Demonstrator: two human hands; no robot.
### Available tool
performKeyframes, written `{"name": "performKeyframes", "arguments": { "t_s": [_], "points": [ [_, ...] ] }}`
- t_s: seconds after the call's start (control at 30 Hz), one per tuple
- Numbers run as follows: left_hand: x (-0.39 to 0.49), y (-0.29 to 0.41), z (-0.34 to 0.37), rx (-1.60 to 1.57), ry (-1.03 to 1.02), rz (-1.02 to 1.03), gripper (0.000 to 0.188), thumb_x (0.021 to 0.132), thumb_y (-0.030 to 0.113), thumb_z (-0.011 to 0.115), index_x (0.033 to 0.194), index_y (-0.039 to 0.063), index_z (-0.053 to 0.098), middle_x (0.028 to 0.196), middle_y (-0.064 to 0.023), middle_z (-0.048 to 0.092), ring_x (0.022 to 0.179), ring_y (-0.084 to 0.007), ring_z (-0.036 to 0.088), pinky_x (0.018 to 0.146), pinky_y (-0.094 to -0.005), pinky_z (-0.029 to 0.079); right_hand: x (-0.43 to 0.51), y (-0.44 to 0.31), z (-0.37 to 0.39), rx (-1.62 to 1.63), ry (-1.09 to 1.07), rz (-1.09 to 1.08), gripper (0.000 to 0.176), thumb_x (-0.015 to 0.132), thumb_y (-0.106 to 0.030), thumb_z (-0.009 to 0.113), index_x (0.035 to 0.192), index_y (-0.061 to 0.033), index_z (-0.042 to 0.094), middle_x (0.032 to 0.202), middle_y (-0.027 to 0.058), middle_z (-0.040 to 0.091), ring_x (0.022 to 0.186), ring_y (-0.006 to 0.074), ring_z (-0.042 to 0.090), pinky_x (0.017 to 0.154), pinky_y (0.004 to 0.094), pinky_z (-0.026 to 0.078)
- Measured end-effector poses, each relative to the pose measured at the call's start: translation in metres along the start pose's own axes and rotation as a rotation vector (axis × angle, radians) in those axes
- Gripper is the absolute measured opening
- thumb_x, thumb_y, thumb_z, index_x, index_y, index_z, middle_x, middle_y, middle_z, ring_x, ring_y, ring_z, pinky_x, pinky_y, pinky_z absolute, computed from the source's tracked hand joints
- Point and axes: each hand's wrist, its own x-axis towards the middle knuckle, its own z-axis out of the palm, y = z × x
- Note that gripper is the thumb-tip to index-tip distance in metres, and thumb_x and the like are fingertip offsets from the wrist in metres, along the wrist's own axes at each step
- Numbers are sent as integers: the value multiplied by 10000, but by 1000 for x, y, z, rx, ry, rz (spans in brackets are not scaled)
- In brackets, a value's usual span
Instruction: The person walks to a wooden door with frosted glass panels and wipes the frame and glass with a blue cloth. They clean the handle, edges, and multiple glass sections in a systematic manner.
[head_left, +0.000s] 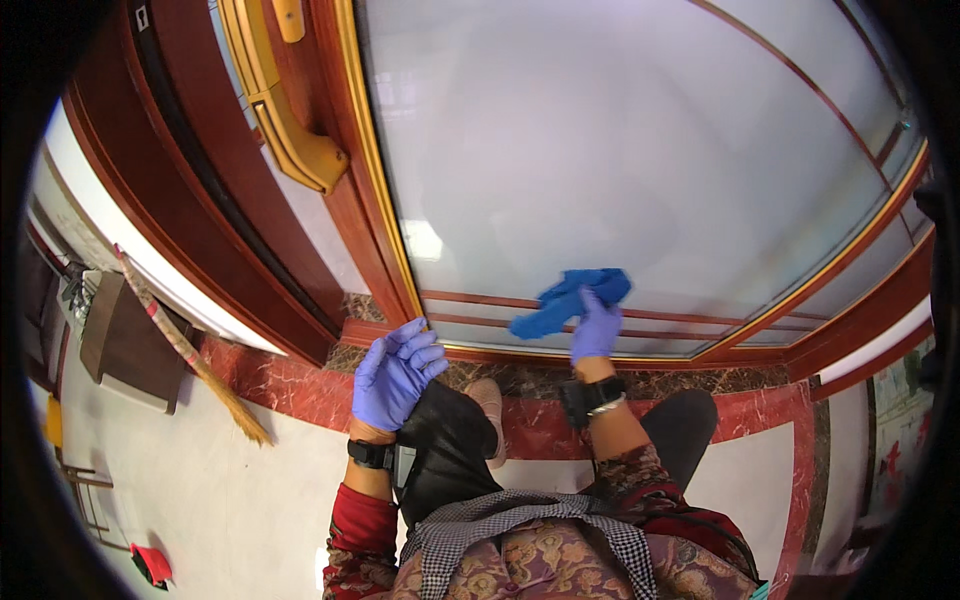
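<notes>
My right hand (598, 330), in a purple glove, grips a crumpled blue cloth (559, 304) at the lower part of a frosted glass door panel (540, 165). Part of the cloth spreads left of the fingers, over the thin red-brown strips near the panel's bottom. Nothing is in my left hand (396, 375), also gloved in purple. Its fingers are loosely curled and apart, close to the lower left corner of the gold-trimmed door frame (390, 247) and above my knee. Whether it touches either one, I cannot tell.
A gold door handle (300, 150) juts out at the upper left. At the left, a straw broom (187, 345) leans beside a brown-and-grey bin (135, 345). A red-and-black object (152, 564) lies on the pale floor (277, 510). Red marble edging (300, 390) runs below the threshold.
</notes>
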Motion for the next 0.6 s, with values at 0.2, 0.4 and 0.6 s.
{"name": "performKeyframes", "arguments": {
  "t_s": [0.2,0.4,0.6],
  "points": [
    [10,-10,4,-20,-47,-17,621,1005,417,532,1398,-60,471,1261,-215,641,1130,-331,653,1008,-485,518,34,-56,-22,-33,116,-225,250,889,-123,709,1122,-49,656,1115,75,667,961,204,627,895,365,497],
    [20,-26,17,-93,-137,-80,599,1005,405,544,1382,-56,487,1216,-196,647,1089,-308,645,983,-477,528,5,-61,49,-888,-296,-1014,276,797,-93,695,1072,-88,669,1039,113,615,1026,324,554,910,430,470],
    [21,-33,30,79,-68,-77,574,995,421,557,1366,-15,524,1178,-133,639,1044,-256,601,978,-451,492,36,-145,40,-783,-167,-1206,273,771,-92,704,1042,-74,679,1075,129,613,1049,336,559,894,421,483]
  ]
}}
